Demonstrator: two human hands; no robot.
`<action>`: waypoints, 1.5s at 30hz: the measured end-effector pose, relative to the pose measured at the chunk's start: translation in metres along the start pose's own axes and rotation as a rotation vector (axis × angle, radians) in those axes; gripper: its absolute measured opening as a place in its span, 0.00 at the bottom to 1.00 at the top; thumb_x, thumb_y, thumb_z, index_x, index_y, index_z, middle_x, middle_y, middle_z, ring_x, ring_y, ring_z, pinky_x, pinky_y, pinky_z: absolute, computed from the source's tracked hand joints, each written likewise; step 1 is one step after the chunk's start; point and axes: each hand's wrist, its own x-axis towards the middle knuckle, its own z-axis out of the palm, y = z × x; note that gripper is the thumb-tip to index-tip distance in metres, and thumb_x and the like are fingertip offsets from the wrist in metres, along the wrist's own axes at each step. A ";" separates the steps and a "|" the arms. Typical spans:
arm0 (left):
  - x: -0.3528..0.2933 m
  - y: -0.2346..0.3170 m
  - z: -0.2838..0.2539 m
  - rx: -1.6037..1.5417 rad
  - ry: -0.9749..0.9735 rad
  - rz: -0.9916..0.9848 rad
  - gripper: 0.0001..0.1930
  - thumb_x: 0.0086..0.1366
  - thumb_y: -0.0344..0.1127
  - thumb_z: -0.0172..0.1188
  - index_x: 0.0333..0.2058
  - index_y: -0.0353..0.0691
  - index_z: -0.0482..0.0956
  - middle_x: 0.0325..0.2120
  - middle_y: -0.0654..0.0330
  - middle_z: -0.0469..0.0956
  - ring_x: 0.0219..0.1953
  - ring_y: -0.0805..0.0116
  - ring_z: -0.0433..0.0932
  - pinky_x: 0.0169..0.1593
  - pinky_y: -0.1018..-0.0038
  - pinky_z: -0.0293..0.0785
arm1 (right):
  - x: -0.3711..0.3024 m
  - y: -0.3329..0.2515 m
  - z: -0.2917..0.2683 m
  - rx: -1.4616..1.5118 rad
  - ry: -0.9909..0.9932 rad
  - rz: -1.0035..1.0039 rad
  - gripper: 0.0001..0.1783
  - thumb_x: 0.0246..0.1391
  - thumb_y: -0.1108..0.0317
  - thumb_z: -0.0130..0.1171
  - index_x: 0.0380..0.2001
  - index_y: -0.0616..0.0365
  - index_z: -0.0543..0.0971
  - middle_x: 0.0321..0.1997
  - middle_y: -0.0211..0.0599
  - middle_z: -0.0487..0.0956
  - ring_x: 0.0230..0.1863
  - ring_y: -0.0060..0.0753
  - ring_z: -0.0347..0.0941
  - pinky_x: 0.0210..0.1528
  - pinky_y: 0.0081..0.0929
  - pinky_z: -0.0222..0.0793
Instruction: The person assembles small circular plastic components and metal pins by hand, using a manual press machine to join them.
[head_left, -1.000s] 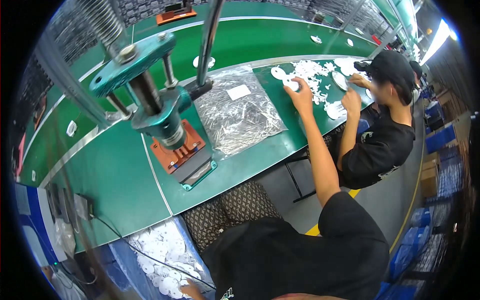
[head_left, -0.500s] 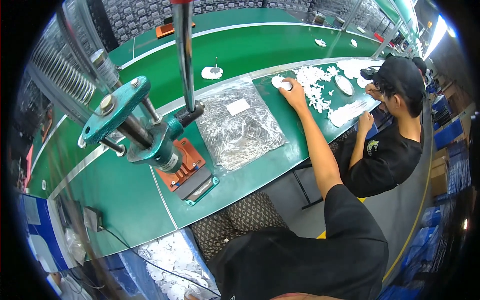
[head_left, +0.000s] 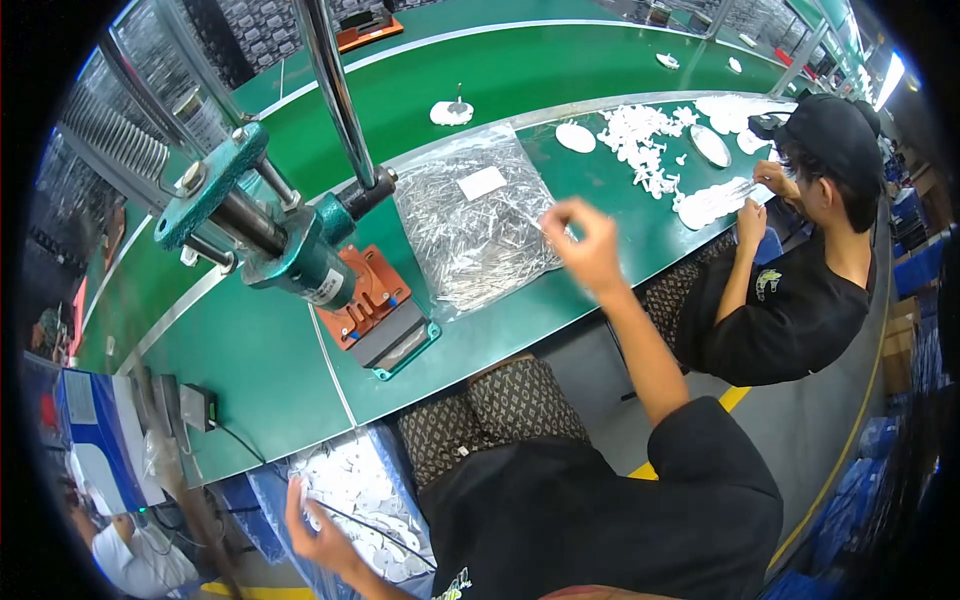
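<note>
Clear plastic bag [head_left: 478, 148] of thin metal pins [head_left: 490, 275], lying flat on the green worktop [head_left: 260, 370]; pale rectangular label [head_left: 482, 183] on its upper half.

Right hand [head_left: 583, 243] at the bag's right edge, fingers curled, thumb and index drawn close together. Blurred; cannot tell whether a pin sits between the tips.

Left hand [head_left: 318, 535] low, above a blue-lined bin [head_left: 268, 510] full of flat white discs [head_left: 370, 480]. Fingers bent, thumb set apart from the index; cannot tell whether a disc is held. Dark cable [head_left: 375, 533] crosses over the bin.

Left of the bag: green hand press [head_left: 305, 265], lever slanting up and away, orange fixture [head_left: 375, 300] on the worktop beneath it.

Beyond the right hand: a single white oval plate [head_left: 575, 138], then a loose heap of small white parts [head_left: 632, 145], then a silvery oval dish [head_left: 711, 147].

To the right, a co-worker [head_left: 800, 300] in black cap and black shirt, both hands close together at a spread of white pieces [head_left: 712, 205].

Past the bag, on a green belt [head_left: 560, 60]: a white piece [head_left: 451, 113] with a pin standing upright from it.
</note>
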 end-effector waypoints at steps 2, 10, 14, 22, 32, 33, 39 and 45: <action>0.008 0.029 0.038 -0.173 -0.125 0.207 0.16 0.53 0.13 0.56 0.41 0.31 0.79 0.43 0.50 0.81 0.53 0.49 0.77 0.58 0.60 0.70 | -0.030 -0.015 0.017 -0.069 -0.231 -0.133 0.08 0.49 0.68 0.66 0.30 0.61 0.81 0.38 0.39 0.79 0.42 0.37 0.75 0.44 0.30 0.71; 0.039 0.106 0.159 -0.406 -0.459 0.653 0.12 0.52 0.17 0.61 0.36 0.33 0.80 0.38 0.53 0.82 0.47 0.54 0.80 0.55 0.60 0.74 | -0.047 -0.004 0.056 -0.325 -0.295 -0.180 0.07 0.49 0.73 0.63 0.31 0.65 0.79 0.38 0.42 0.77 0.45 0.47 0.72 0.50 0.37 0.68; 0.033 0.103 0.175 -0.433 -0.524 0.606 0.11 0.54 0.18 0.60 0.37 0.33 0.79 0.42 0.53 0.80 0.50 0.52 0.78 0.57 0.58 0.72 | -0.049 -0.006 0.055 -0.280 -0.320 -0.107 0.06 0.51 0.75 0.61 0.32 0.66 0.78 0.40 0.43 0.76 0.47 0.49 0.71 0.51 0.38 0.68; 0.016 0.099 0.182 -0.407 -0.521 0.505 0.14 0.53 0.27 0.67 0.39 0.37 0.79 0.47 0.55 0.79 0.52 0.52 0.76 0.60 0.57 0.68 | -0.051 -0.036 0.054 -0.408 -0.056 -0.312 0.07 0.53 0.75 0.61 0.35 0.63 0.75 0.37 0.40 0.77 0.39 0.40 0.74 0.43 0.31 0.70; 0.020 0.099 0.185 -0.400 -0.503 0.487 0.19 0.50 0.31 0.70 0.43 0.38 0.81 0.44 0.56 0.79 0.51 0.56 0.77 0.57 0.59 0.69 | -0.090 -0.037 0.051 0.705 -0.381 0.682 0.08 0.58 0.76 0.59 0.41 0.67 0.80 0.35 0.34 0.80 0.34 0.20 0.75 0.36 0.19 0.72; 0.020 0.100 0.185 -0.392 -0.506 0.491 0.20 0.50 0.31 0.70 0.44 0.38 0.81 0.44 0.57 0.79 0.51 0.56 0.77 0.57 0.60 0.70 | -0.091 -0.032 0.052 0.636 -0.388 0.559 0.08 0.58 0.77 0.59 0.40 0.67 0.80 0.36 0.35 0.81 0.35 0.21 0.75 0.37 0.19 0.72; 0.017 0.099 0.188 -0.416 -0.466 0.447 0.18 0.50 0.32 0.70 0.41 0.38 0.81 0.43 0.58 0.80 0.50 0.58 0.78 0.55 0.60 0.71 | -0.086 -0.035 0.059 0.483 -0.510 0.367 0.06 0.55 0.78 0.60 0.37 0.67 0.81 0.34 0.39 0.82 0.36 0.25 0.77 0.40 0.23 0.72; 0.017 0.099 0.188 -0.427 -0.458 0.445 0.18 0.49 0.31 0.71 0.40 0.38 0.81 0.42 0.58 0.80 0.49 0.58 0.79 0.55 0.60 0.72 | -0.083 -0.031 0.062 0.343 -0.549 0.092 0.08 0.53 0.77 0.62 0.37 0.66 0.82 0.33 0.39 0.82 0.35 0.32 0.76 0.40 0.27 0.71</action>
